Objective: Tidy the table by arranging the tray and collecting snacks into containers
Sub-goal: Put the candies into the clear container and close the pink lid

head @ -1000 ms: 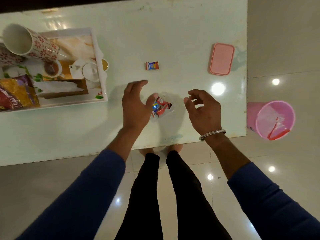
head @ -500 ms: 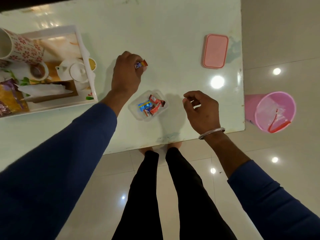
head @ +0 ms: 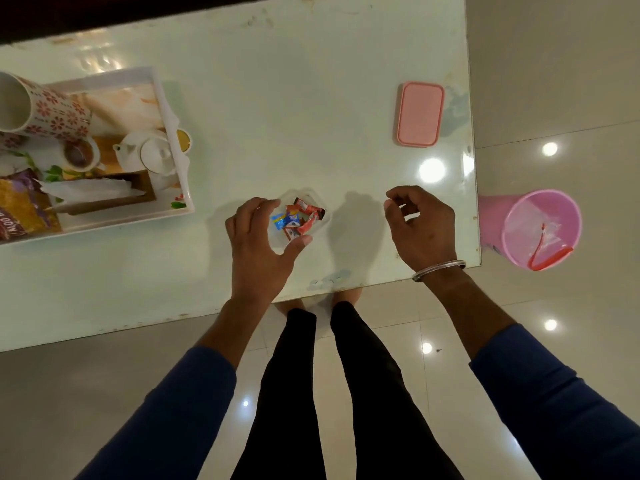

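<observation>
The left hand (head: 258, 244) is curving its spread fingers and thumb around a small clear plastic container (head: 300, 216) of crinkly sweet wrappers (head: 297, 218), perhaps touching its rim; the right hand (head: 420, 226) is hovering to the right, fingers loosely curled, holding nothing. A rounded pink lid (head: 420, 114) is lying far right on the glossy table (head: 277, 98); the white tray (head: 175, 133) is sitting far left.

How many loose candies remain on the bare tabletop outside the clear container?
0. Every visible candy lies inside the clear container beside the left hand; that hand could hide some.

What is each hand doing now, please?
Left hand: open, cupped around the clear container of candies.
Right hand: loosely curled, holding nothing visible.
</observation>
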